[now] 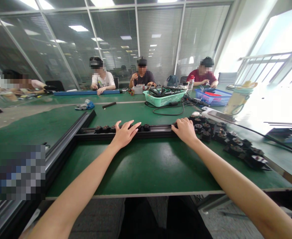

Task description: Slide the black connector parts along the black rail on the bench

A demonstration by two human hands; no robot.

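Note:
A long black rail (pixel 158 131) lies crosswise on the green table (pixel 158 166), with several small black parts (pixel 106 129) seated in a row along it. My left hand (pixel 126 132) rests over the rail's middle, fingers spread above the parts, some of which it covers. At the rail's right end, my right hand (pixel 185 130) has its fingers bent and pressed round a small black part (pixel 175 125), mostly hidden by the fingers. Many loose black parts (pixel 235 141) lie in a cluster to the right of my right hand.
A long dark profile (pixel 58 149) runs diagonally at the left. Behind the rail are a green basket (pixel 164 99) with cables, a blue basket (pixel 212 98), a phone (pixel 221 117) and a bottle (pixel 237 99). Gloves (pixel 85 105) lie farther back. Several people sit across the table.

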